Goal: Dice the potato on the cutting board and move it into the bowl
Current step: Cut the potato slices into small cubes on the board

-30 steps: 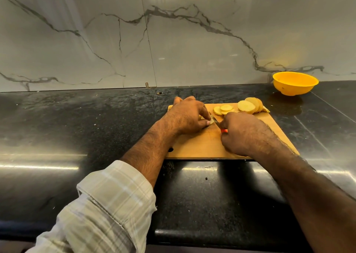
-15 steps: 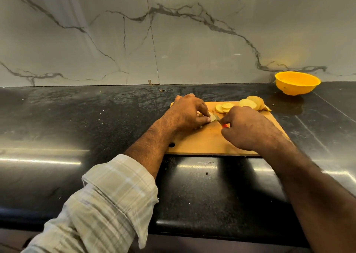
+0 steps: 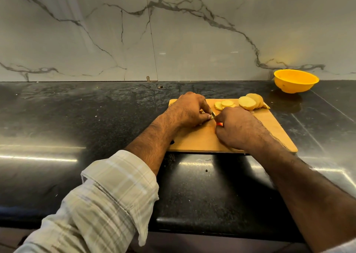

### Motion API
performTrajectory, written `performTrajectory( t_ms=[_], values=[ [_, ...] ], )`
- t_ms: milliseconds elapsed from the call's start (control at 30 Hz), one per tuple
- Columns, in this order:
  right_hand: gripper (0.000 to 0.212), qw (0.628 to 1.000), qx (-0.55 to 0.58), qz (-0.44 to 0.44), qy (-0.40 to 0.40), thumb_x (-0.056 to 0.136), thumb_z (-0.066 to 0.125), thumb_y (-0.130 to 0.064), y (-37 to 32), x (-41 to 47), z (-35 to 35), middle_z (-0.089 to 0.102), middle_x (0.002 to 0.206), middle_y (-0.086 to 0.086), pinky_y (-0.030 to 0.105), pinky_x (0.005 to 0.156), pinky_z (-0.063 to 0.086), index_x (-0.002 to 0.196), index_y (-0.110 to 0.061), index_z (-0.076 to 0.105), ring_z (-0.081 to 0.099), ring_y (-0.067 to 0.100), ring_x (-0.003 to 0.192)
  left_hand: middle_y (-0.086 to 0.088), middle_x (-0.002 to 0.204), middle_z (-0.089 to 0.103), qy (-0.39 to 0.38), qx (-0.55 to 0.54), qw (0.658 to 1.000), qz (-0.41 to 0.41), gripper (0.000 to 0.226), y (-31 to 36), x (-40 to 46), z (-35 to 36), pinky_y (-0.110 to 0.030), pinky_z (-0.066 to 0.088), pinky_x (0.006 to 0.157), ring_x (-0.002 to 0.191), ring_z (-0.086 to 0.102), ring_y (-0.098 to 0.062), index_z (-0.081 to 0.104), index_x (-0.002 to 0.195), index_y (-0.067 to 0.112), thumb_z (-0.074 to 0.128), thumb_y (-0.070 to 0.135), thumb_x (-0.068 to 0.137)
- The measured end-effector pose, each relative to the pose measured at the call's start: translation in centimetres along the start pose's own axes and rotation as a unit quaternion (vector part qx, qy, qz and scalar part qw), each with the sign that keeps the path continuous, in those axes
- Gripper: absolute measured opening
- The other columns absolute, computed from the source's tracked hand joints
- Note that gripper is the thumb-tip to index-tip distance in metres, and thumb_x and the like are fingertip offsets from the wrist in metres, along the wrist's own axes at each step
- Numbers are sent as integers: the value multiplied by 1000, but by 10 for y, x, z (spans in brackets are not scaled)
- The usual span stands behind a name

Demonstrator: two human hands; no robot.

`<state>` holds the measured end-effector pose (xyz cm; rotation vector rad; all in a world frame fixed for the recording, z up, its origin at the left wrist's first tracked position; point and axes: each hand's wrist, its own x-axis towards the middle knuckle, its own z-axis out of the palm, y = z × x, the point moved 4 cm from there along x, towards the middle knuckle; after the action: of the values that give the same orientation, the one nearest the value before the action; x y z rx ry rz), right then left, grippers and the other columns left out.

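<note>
A wooden cutting board (image 3: 269, 129) lies on the black counter. Round potato slices (image 3: 248, 102) are stacked at its far right, with smaller slices (image 3: 224, 104) beside them. My left hand (image 3: 189, 110) curls over a potato piece near the board's far left; the piece is almost wholly hidden under the fingers. My right hand (image 3: 237, 128) grips a knife with an orange handle (image 3: 219, 124), whose blade (image 3: 213, 115) shows between the two hands. A yellow bowl (image 3: 295, 81) stands at the back right by the wall.
The black stone counter (image 3: 86, 117) stretches to the left and right of the board. A marble wall (image 3: 173, 31) closes the back. The counter's front edge (image 3: 212, 227) runs close to me. My left forearm wears a rolled plaid sleeve (image 3: 107, 200).
Both hands stay at the same spot on the board with the knife between them. Only the view has shifted slightly; the slices and bowl have not moved.
</note>
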<state>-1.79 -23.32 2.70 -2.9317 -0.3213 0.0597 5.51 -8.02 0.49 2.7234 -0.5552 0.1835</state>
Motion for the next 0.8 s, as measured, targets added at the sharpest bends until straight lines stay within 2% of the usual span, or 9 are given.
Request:
performTrajectory(
  t_ms=[133,300,433,533,667,800],
  values=[
    [40,999,-13,-6,35,96,63,-33,-5,6,-4,70,119,3,41,86,61,135,-25,65,65,24,105,15,102,69,8,-25,1000,0,10,-5,1,2,-44,56,94,100,64,-10,84,98,32,82,37,89],
    [39,1000,-27,-6,6,95,65,-31,-1,-4,-2,68,117,1,41,89,60,133,-25,65,64,23,105,23,98,69,34,-23,999,13,11,-5,-5,2,-54,48,102,103,64,-9,83,96,38,80,45,88],
    [43,1000,-7,0,-16,96,65,-34,15,-25,4,67,119,-3,37,89,59,139,-31,63,61,19,100,20,106,73,39,-20,999,-3,16,-7,-11,-2,-56,34,112,109,62,-8,84,97,34,79,47,90],
    [41,1000,4,-7,26,98,60,-38,19,-34,6,69,126,-2,41,92,59,138,-32,65,63,20,107,18,112,73,42,-33,998,-14,15,-7,-14,-3,-58,28,115,118,59,-10,84,98,31,79,43,91],
    [39,999,8,-19,47,100,59,-39,11,-32,4,70,121,-3,41,89,61,138,-32,65,64,18,102,16,111,71,40,-18,999,-24,16,-2,-17,-2,-57,41,108,118,55,-14,84,96,30,79,44,90],
    [36,999,5,-15,31,99,60,-37,5,-21,5,70,116,-2,36,84,60,133,-30,68,63,18,97,11,106,74,43,-77,995,-35,12,-2,-18,-3,-49,53,102,108,63,-12,85,96,25,81,34,90]
  ],
)
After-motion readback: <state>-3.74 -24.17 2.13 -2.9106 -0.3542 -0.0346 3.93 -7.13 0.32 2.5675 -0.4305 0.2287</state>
